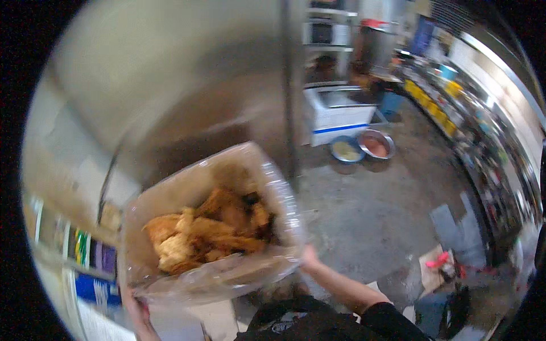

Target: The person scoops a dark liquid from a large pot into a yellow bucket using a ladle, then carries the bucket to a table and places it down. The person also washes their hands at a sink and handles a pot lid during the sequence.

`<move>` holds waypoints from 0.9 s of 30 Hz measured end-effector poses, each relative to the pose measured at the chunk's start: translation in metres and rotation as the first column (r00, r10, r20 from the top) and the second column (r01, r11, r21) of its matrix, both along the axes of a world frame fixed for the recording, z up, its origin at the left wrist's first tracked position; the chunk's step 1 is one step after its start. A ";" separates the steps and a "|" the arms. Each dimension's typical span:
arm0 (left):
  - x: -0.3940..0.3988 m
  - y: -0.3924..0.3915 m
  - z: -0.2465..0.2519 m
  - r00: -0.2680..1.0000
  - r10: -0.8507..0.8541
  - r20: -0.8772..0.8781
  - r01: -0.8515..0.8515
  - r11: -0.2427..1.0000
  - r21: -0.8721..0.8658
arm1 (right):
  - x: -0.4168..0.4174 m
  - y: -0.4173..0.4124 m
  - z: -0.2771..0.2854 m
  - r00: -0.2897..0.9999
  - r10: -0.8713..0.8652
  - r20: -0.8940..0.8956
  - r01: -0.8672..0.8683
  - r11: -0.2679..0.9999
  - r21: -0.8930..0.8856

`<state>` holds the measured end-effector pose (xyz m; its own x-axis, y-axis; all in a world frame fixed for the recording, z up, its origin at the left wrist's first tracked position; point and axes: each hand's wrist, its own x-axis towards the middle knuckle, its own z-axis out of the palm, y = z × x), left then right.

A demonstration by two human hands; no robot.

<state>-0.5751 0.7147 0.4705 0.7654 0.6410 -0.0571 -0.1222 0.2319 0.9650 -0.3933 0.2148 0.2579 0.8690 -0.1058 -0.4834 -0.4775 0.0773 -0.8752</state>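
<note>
Between my two hands is a box (281,213) lined with a clear plastic bag, tilted in front of my body. Golden-brown pieces of what looks like fried food (204,234) lie loosely inside; their exact kind is hard to tell. My left hand (138,309) holds the near left corner, its fingers partly hidden by the box. At the right side, my right hand (309,256) grips the box, most of its fingers tucked out of sight behind the plastic.
A large metal-looking panel (204,76) rises just beyond the box. On the floor, a blue basin (333,149) and a steel bowl (390,147) stand before a white chest (341,115). A crowded counter (473,145) runs along the right. Flattened cardboard (428,260) lies at lower right.
</note>
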 end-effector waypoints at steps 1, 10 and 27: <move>0.002 0.048 -0.006 0.997 -0.016 -0.072 0.016 1.000 -0.003 | -0.001 0.047 0.048 0.977 -0.129 -0.168 0.075 0.952 -0.296; 0.086 -0.122 -0.068 0.971 0.115 0.211 -0.126 0.991 0.041 | 0.030 -0.022 -0.130 0.975 -0.184 -0.124 0.146 0.954 -0.262; 0.204 -0.606 -0.253 0.420 -0.683 -0.598 0.393 0.731 -0.558 | 0.055 -0.603 0.177 0.804 -0.551 0.225 0.147 0.551 0.822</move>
<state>-0.3713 0.1091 0.2177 0.5273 -0.0540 -0.8480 0.8289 0.2522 0.4993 -0.3380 -0.3880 0.4348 0.9615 -0.2339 -0.1444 0.1325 0.8546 -0.5021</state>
